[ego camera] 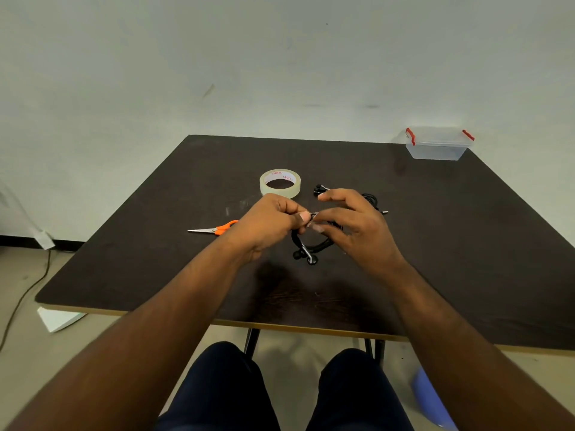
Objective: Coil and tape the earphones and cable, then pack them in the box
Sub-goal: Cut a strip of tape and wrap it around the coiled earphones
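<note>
Knees: ours, nearest cam, under bench edge.
L hand: fingers pinch coiled earphones.
R hand: fingers pinch same coil, above bench.
Scissors: left.
Tape: behind hands.
Second coil: behind R hand.
Box: far right corner, lid on.

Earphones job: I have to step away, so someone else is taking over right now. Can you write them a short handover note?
Left hand and right hand both pinch a coiled black earphone bundle above the table.
A second black bundle lies behind the right hand.
Tape roll and scissors sit on the table; the box is at the far right corner, lid on.
Done: coiling.
Left: whether tape is on cannot be told; pack both in the box.
</note>
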{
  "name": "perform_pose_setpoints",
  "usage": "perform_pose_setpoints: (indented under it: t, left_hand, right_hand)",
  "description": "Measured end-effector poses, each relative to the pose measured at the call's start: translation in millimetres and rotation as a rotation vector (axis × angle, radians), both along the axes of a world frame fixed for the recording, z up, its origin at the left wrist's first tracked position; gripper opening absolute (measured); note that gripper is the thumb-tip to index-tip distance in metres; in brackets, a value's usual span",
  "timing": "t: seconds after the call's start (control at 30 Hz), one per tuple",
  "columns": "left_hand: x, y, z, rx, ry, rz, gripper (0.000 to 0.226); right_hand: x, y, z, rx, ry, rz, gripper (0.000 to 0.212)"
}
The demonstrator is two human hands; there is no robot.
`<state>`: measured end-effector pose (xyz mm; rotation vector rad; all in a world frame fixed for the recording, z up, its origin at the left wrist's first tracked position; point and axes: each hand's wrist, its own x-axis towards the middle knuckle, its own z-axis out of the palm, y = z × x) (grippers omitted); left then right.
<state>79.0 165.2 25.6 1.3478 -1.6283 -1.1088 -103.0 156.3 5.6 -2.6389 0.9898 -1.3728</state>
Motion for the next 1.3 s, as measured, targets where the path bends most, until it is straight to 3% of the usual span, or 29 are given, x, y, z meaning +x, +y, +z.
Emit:
perform_pose_setpoints:
  t: [0.1, 0.23, 0.43, 0.73, 0.93, 1.03, 1.17, 1.3]
  left_hand:
    - [0.8, 1.9, 2.8, -0.041, -0.044, -0.031, 0.029]
    - [1.9, 2.1, 3.4, -0.124, -0.166, -0.048, 0.023]
    - [3.9, 2.5, 6.6, -0.246, -0.384, -0.078, 0.018]
    - [-3.7, 5.2, 0.4, -0.535, -0.730, 0.008, 0.020]
    - [-9.3, 14.6, -13.1, -0.727, -0.715, 0.141, 0.017]
    - [-13.2, 18.3, -20.0, -0.819, -0.648, 0.223, 0.029]
    - [-6.5, 15.0, -31.8, -1.064, -0.786, 0.189, 0.034]
    - [-4.0, 9.5, -36.0, -1.083, -0.819, 0.222, 0.028]
  right_hand:
    - [-0.7, 1.2, -1.0, -0.031, 0.011, -0.002, 0.010]
    - [-1.8, 1.6, 2.6, 0.079, -0.070, 0.077, 0.009]
    - [4.1, 2.5, 7.9, 0.525, -0.410, 0.054, 0.011]
    - [6.9, 2.0, 12.7, 0.959, -0.688, 0.049, 0.013]
    - [8.3, 0.8, 20.2, 1.159, -0.789, 0.014, 0.036]
    - [7.4, -1.5, 19.6, 1.234, -0.872, 0.046, 0.042]
    - [3.8, -2.5, 19.4, 1.336, -0.903, 0.091, 0.044]
    - [3.4, -1.8, 17.9, 1.317, -0.919, 0.119, 0.047]
